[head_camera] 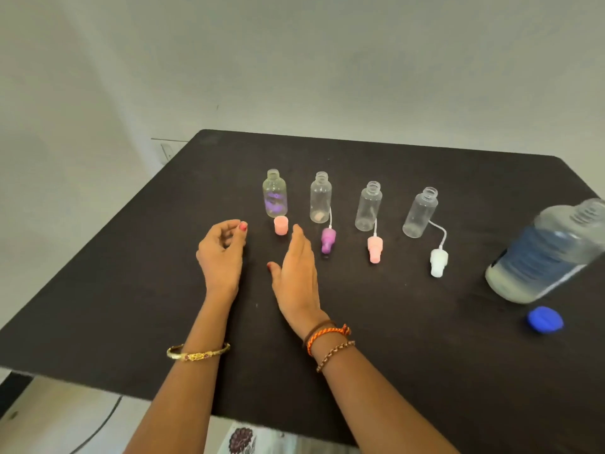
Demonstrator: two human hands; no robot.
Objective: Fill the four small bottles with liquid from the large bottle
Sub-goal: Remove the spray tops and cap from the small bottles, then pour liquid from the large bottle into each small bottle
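Several small clear bottles stand uncapped in a row on the dark table: the first with a purple tint, the second, the third, the fourth. In front of them lie a pink cap, a purple spray top, a pink spray top and a white spray top. The large clear bottle stands open at the right, with its blue cap lying in front. My left hand hovers loosely curled, holding nothing. My right hand is held with straight fingers near the pink cap.
The table's front edge runs across the lower frame, with pale floor and a dark cable below it. A plain white wall stands behind the table. Bracelets sit on both wrists.
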